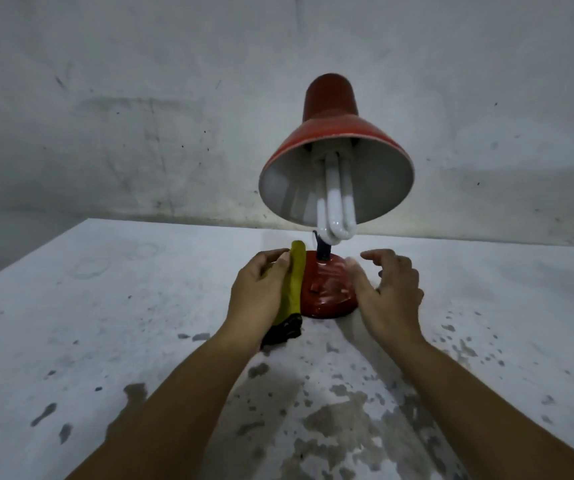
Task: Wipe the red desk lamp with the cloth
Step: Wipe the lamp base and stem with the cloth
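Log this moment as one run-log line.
left hand: holds yellow cloth against lamp base | right hand: open, empty, beside base | shade: untouched

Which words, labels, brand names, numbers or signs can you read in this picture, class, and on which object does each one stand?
None can be read.
The red desk lamp shows no lettering on its shade or base.
The bulb is plain white; any print on it is too small to tell.
The cloth in the left hand bears no label.
The table and wall carry only stains and scuffs.
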